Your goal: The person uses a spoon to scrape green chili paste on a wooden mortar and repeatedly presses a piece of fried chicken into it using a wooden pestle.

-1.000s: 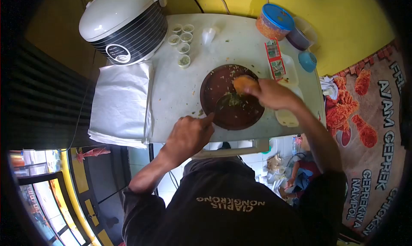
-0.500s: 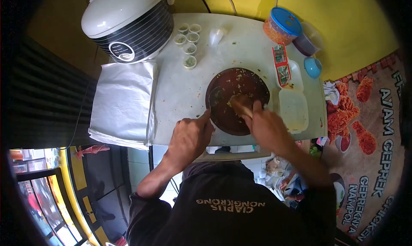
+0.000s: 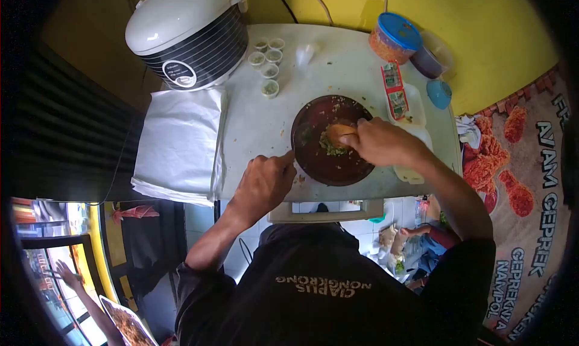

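A wide dark-brown stone mortar (image 3: 322,165) sits on the table with crushed green bits (image 3: 330,144) near its middle. My right hand (image 3: 386,142) is closed round the handle of a short brown pestle (image 3: 341,130), whose head rests among those bits. At the mortar's left rim, my left hand (image 3: 265,182) is curled closed with the thumb side against the edge. Whatever its fingers grip is hidden; a dark glossy patch lies inside the bowl close by.
A rice cooker (image 3: 190,41) and stacked white paper (image 3: 178,144) occupy the left side. Several small cups (image 3: 270,88) stand behind the mortar. Red sachets (image 3: 395,92), a foam box (image 3: 416,107), a blue-lidded tub (image 3: 395,38) and a blue bowl (image 3: 439,94) are at right. Another person's hand (image 3: 71,278) shows lower left.
My right hand has moved up and right, its forearm swinging outward, and the pestle lies at a flatter angle. More green bits show. Another person's arm and a food tray have appeared lower left.
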The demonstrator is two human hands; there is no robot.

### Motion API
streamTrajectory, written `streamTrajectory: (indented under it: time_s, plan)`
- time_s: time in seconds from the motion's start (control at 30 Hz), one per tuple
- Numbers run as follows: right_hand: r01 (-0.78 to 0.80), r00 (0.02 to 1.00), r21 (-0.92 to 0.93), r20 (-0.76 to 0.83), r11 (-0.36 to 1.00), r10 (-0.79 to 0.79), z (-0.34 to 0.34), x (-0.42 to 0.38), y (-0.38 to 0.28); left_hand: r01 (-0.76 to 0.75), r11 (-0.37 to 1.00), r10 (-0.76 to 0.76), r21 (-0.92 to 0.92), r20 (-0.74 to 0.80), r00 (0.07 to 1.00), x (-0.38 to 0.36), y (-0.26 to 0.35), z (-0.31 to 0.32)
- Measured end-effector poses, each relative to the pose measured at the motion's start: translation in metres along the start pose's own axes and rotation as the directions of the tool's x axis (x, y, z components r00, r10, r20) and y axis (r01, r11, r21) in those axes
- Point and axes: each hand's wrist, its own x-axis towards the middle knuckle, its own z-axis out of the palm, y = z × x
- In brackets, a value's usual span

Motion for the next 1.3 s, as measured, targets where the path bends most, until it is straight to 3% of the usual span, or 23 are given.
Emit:
streamTrajectory:
  time_s: [0.03,0.07,0.1,0.17,0.2,0.23,0.3,0.37,0.43,0.5,0.57,0.6,0.7,0.93,1.0,1.03,1.1,1.13,1.17,1.23,1.27,1.3]
  plan:
    - [0.164,0.949,-0.082,-0.259,0.983,-0.18,0.02,-0.007,-0.005,-0.061,0.996,0.064,0.062,-0.049,0.997,-0.003,0.0,0.0]
    - [0.087,0.918,-0.1,-0.379,0.991,-0.119,0.033,-0.011,-0.015,-0.124,0.984,0.136,0.127,-0.097,0.986,-0.003,0.0,-0.001]
    - [0.087,0.92,-0.097,-0.375,0.991,-0.118,0.039,-0.013,-0.025,-0.121,0.985,0.133,0.125,-0.093,0.987,-0.002,0.001,-0.002]
    - [-0.149,0.964,-0.077,-0.232,0.986,0.128,0.044,-0.009,-0.037,0.086,0.994,-0.083,-0.063,0.054,0.995,0.004,0.003,-0.008]
    - [-0.075,0.967,-0.077,-0.25,0.994,0.054,0.049,-0.001,-0.025,0.093,0.994,-0.09,-0.061,0.053,0.995,0.004,0.001,-0.007]
    - [-0.072,0.968,-0.074,-0.244,0.995,0.052,0.038,0.003,-0.022,0.04,0.999,-0.04,-0.016,0.021,0.999,0.002,0.0,-0.006]
    - [0.093,0.987,-0.141,-0.117,0.986,-0.11,0.007,0.008,-0.018,-0.022,0.999,0.023,0.032,-0.012,1.0,0.002,-0.004,-0.003]
    - [0.072,0.98,-0.138,-0.175,0.988,-0.096,0.023,0.006,-0.017,0.013,1.0,-0.013,-0.007,-0.008,1.0,0.001,-0.008,-0.002]
    - [-0.132,0.959,-0.018,-0.257,0.991,0.123,0.031,-0.004,-0.03,0.019,1.0,-0.018,-0.008,0.011,1.0,0.003,-0.006,-0.008]
    - [-0.038,0.967,0.051,-0.25,0.998,0.05,0.018,-0.003,-0.021,0.031,0.999,-0.03,-0.019,0.054,0.998,-0.005,-0.004,-0.006]
    - [-0.036,0.992,0.04,-0.117,0.999,0.04,0.01,0.008,-0.001,-0.189,0.967,0.218,0.169,-0.18,0.959,-0.008,-0.011,0.003]
    - [0.02,0.982,-0.007,-0.187,1.0,-0.021,0.012,0.001,-0.004,-0.066,0.998,0.067,0.019,-0.034,0.997,-0.005,-0.018,0.004]
    - [-0.093,0.946,-0.003,-0.313,0.996,0.087,0.031,-0.03,-0.037,-0.048,0.998,0.049,0.036,-0.044,0.998,-0.006,-0.014,0.002]
    - [-0.141,0.907,-0.129,-0.414,0.981,0.076,0.076,-0.026,-0.053,-0.098,0.994,0.103,0.046,-0.132,0.986,-0.008,-0.002,0.0]
    - [-0.034,0.971,-0.091,-0.237,0.995,0.011,0.052,-0.009,-0.04,0.05,0.993,-0.051,-0.111,-0.002,0.999,-0.002,0.0,-0.002]
    - [-0.04,0.973,-0.084,-0.229,0.996,0.02,0.03,-0.001,-0.038,0.053,0.992,-0.052,-0.115,0.011,0.999,0.0,-0.001,-0.003]
    - [0.23,0.973,-0.256,0.076,0.939,-0.217,-0.008,0.005,-0.038,0.038,0.997,-0.035,-0.074,0.037,0.999,-0.001,-0.002,-0.002]
    - [0.067,0.997,-0.214,0.053,0.974,-0.057,0.006,0.013,-0.033,0.038,0.996,-0.035,-0.081,0.037,0.999,-0.002,-0.001,0.0]
    - [0.066,0.997,-0.213,0.055,0.975,-0.056,0.028,0.01,-0.035,0.07,0.99,-0.066,-0.12,0.031,0.997,-0.004,-0.001,-0.001]
    - [-0.16,0.959,-0.081,-0.25,0.984,0.135,0.06,-0.002,-0.047,0.09,0.984,-0.09,-0.151,0.003,0.996,0.0,-0.004,-0.004]
    - [0.034,0.954,-0.137,-0.29,0.99,-0.073,0.05,-0.005,-0.035,0.07,0.985,-0.074,-0.156,-0.021,0.997,0.0,-0.005,-0.002]
    - [0.039,0.957,-0.126,-0.279,0.991,-0.073,0.037,-0.002,-0.034,0.062,0.985,-0.066,-0.16,-0.023,0.998,-0.006,-0.003,0.0]
